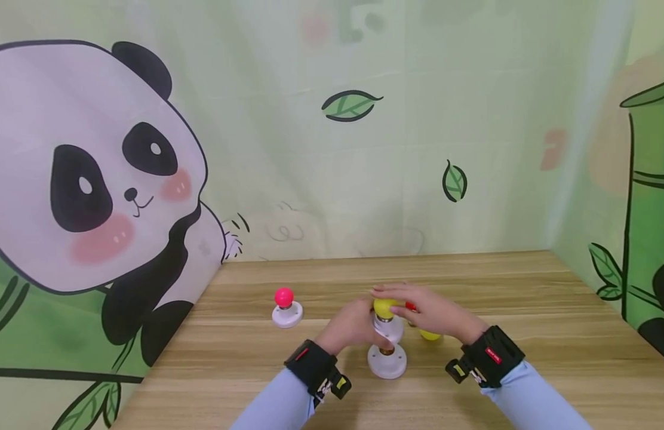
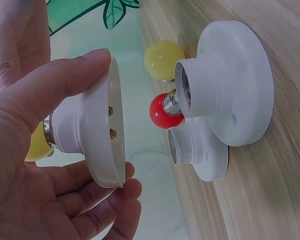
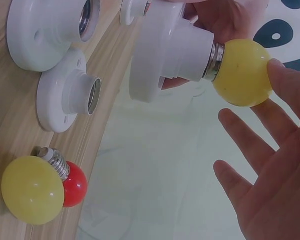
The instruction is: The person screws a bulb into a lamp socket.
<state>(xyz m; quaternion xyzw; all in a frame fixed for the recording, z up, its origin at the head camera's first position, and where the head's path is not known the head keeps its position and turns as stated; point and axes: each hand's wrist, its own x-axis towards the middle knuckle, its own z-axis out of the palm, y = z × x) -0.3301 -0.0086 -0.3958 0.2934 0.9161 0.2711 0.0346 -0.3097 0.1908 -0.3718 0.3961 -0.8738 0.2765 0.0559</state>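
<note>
My left hand (image 1: pixel 353 325) grips a white lamp holder (image 2: pixel 97 130) by its round base, thumb on one edge and fingers on the other. The holder is raised above the table, and two brass screws show in its underside. A yellow bulb (image 3: pixel 242 72) sits in its socket, with some of the metal thread showing. My right hand (image 1: pixel 431 310) pinches this bulb between thumb and index finger, while the other fingers stay spread. Below the held one, a second white lamp holder (image 1: pixel 387 363) stands on the table with no bulb in it.
Another bulbless lamp holder (image 3: pixel 64 95) stands farther back. Beside it lie a loose yellow bulb (image 3: pixel 32 190) and a red bulb (image 3: pixel 75 185). At the left, a pink-red bulb (image 1: pixel 283 297) is seated in a white holder (image 1: pixel 287 316). A panda-print cloth (image 1: pixel 396 197) hangs behind the wooden table (image 1: pixel 224 358).
</note>
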